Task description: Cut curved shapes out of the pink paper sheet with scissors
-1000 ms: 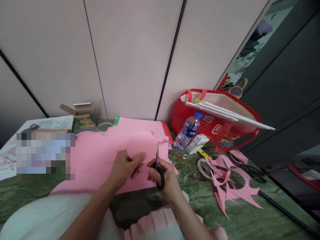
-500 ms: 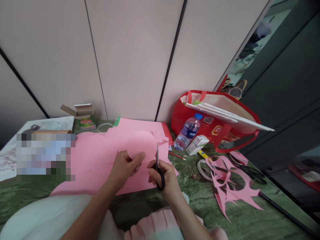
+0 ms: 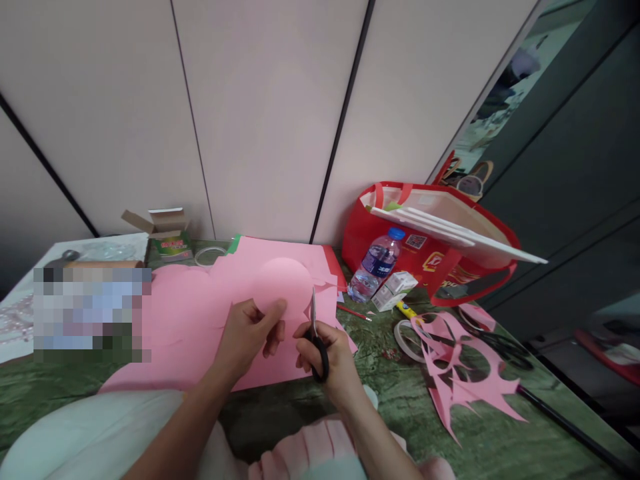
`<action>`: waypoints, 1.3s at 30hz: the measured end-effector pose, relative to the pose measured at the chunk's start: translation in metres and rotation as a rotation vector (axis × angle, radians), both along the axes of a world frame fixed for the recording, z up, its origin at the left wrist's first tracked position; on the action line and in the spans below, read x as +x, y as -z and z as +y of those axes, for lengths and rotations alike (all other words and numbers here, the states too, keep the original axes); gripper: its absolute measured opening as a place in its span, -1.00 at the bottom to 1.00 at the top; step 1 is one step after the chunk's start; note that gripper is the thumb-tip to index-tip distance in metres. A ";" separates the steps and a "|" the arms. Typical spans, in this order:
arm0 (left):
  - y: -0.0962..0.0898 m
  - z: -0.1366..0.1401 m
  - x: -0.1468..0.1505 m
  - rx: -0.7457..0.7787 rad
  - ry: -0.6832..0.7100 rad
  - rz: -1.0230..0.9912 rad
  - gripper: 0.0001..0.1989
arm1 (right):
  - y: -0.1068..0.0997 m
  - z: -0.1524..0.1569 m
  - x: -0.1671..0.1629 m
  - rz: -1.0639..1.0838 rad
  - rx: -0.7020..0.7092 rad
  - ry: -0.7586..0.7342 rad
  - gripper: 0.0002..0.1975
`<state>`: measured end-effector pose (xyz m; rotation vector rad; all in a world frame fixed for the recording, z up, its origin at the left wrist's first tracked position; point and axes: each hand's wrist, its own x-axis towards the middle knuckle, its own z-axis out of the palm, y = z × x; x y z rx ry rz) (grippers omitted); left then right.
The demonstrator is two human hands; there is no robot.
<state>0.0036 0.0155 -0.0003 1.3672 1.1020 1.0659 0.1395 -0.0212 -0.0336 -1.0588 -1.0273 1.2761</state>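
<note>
In the head view, my left hand (image 3: pixel 255 333) is closed in a pinch at the lower part of a pink paper piece (image 3: pixel 287 277) with a rounded upper edge. My right hand (image 3: pixel 330 350) grips black-handled scissors (image 3: pixel 320 357), their blades pointing up along the right side of that piece. Beneath both hands lie large pink paper sheets (image 3: pixel 180 320), some with scalloped edges. Because everything is the same pink, the exact outline of the held piece is hard to make out.
On the right stand a red bag (image 3: pixel 360 220) with white boards, a water bottle (image 3: pixel 375 263) and a small white box (image 3: pixel 395 291). Pink paper scraps (image 3: pixel 465 373) and a tape roll (image 3: pixel 407 340) lie nearer. An opened carton (image 3: pixel 173 243) sits back left.
The rounded pink piece has tilted slightly and its upper edge sits a little higher. My left hand's fingers have shifted slightly; the scissors are turned a little and remain beside the paper.
</note>
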 end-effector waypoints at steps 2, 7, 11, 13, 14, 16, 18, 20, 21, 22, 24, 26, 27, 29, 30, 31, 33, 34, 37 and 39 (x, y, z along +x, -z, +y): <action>0.000 0.000 -0.001 0.021 -0.020 0.024 -0.57 | 0.001 0.001 0.000 -0.004 0.011 -0.015 -0.78; -0.003 -0.003 0.000 0.036 0.000 0.049 -0.59 | 0.000 0.002 0.003 -0.029 0.092 -0.009 -0.75; -0.004 -0.004 -0.001 0.034 0.041 0.065 -0.59 | 0.000 0.002 0.005 -0.054 0.114 0.009 -0.74; -0.004 -0.004 -0.001 0.029 0.048 0.059 -0.59 | 0.002 0.003 0.005 -0.052 0.112 0.013 -0.73; -0.004 -0.004 -0.001 0.028 0.049 0.059 -0.58 | 0.002 0.003 0.005 -0.048 0.110 0.014 -0.72; -0.004 -0.004 -0.001 0.029 0.050 0.066 -0.58 | 0.004 0.003 0.005 -0.045 0.105 0.014 -0.71; -0.003 -0.004 -0.001 0.028 0.047 0.072 -0.58 | 0.004 0.003 0.005 -0.050 0.106 0.018 -0.72; -0.003 -0.004 -0.001 0.025 0.048 0.063 -0.59 | 0.004 0.003 0.005 -0.063 0.108 0.025 -0.73; -0.002 -0.004 -0.001 0.023 0.049 0.055 -0.60 | 0.004 0.002 0.005 -0.070 0.109 0.028 -0.74; -0.002 -0.003 -0.001 0.019 0.052 0.049 -0.60 | 0.003 0.002 0.005 -0.076 0.111 0.028 -0.75; -0.001 -0.003 -0.001 0.011 0.057 0.042 -0.61 | 0.002 0.002 0.005 -0.091 0.117 0.026 -0.76; 0.000 -0.003 -0.001 0.010 0.059 0.046 -0.61 | 0.000 0.001 0.005 -0.099 0.118 0.024 -0.76; 0.000 -0.003 -0.001 0.012 0.059 0.046 -0.61 | -0.001 0.001 0.005 -0.099 0.116 0.023 -0.76; 0.001 -0.003 -0.002 0.017 0.062 0.036 -0.62 | -0.002 0.001 0.005 -0.101 0.109 0.024 -0.77; 0.001 -0.003 -0.002 0.017 0.065 0.028 -0.63 | -0.003 0.000 0.005 -0.102 0.108 0.025 -0.77; 0.002 -0.003 -0.002 0.016 0.066 0.020 -0.63 | -0.003 0.000 0.005 -0.102 0.109 0.027 -0.78; 0.001 -0.002 -0.001 0.010 0.062 0.010 -0.63 | -0.004 0.000 0.004 -0.097 0.110 0.032 -0.79; 0.001 -0.002 -0.001 0.008 0.058 0.010 -0.63 | -0.004 0.000 0.004 -0.089 0.106 0.035 -0.79; -0.002 -0.002 0.000 0.007 0.043 0.023 -0.61 | -0.004 0.000 0.003 -0.059 0.080 0.038 -0.80; -0.004 -0.003 0.000 0.006 0.033 0.028 -0.61 | -0.004 0.000 0.003 -0.043 0.057 0.043 -0.82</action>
